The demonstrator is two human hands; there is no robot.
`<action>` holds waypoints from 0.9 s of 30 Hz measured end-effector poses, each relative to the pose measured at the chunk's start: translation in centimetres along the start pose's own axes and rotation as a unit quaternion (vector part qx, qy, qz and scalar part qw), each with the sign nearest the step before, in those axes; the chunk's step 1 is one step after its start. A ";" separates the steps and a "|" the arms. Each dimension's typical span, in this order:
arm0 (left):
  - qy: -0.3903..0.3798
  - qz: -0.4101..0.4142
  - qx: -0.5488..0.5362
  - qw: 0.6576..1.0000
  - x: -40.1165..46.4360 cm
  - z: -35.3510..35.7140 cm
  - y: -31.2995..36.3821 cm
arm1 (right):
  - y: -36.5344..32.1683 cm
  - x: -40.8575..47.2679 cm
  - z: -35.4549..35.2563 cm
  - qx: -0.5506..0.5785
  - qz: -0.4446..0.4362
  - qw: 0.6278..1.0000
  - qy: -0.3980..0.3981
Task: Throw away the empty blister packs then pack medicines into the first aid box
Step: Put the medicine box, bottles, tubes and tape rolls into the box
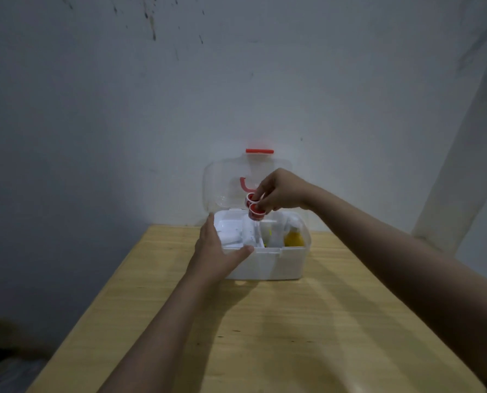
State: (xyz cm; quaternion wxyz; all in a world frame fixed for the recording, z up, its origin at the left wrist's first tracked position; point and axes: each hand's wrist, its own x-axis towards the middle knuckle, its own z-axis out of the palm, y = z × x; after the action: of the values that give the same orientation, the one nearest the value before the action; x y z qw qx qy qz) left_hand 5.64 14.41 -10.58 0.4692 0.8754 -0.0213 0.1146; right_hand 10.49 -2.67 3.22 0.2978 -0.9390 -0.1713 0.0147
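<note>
A white first aid box (276,263) stands at the far end of the wooden table, its clear lid (222,185) raised against the wall, with a red latch (259,151) on top. My right hand (282,191) hovers over the box's middle, shut on two small red-and-white containers (254,207). My left hand (219,251) grips the box's front left corner, thumb on the rim. Inside lie white packets (232,232) on the left and a yellow bottle (294,238) on the right.
The wooden table (265,336) stretches toward me from the box. A grey-white wall rises directly behind the box. A pale beam (457,177) slants at the right. Dark floor and blurred clutter (7,364) lie off the table's left edge.
</note>
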 end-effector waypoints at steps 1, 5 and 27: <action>0.001 -0.002 0.002 1.000 0.0 0.1 0.0 | -0.4 0.9 0.9 -0.007 0.004 1.000 -0.001; 0.010 0.003 0.003 1.000 0.0 0.2 -0.2 | -1.1 3.8 4.1 -0.026 0.033 0.999 -0.009; 0.056 0.013 0.137 0.989 -1.0 0.3 -0.1 | -0.4 5.5 8.1 -0.030 0.068 0.997 -0.005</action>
State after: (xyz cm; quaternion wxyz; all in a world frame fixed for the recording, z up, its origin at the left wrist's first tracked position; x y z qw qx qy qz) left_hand 4.68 14.18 -11.04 0.3441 0.9231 0.0094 0.1715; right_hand 14.52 3.91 -2.78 0.2673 -0.9568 -0.1093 0.0341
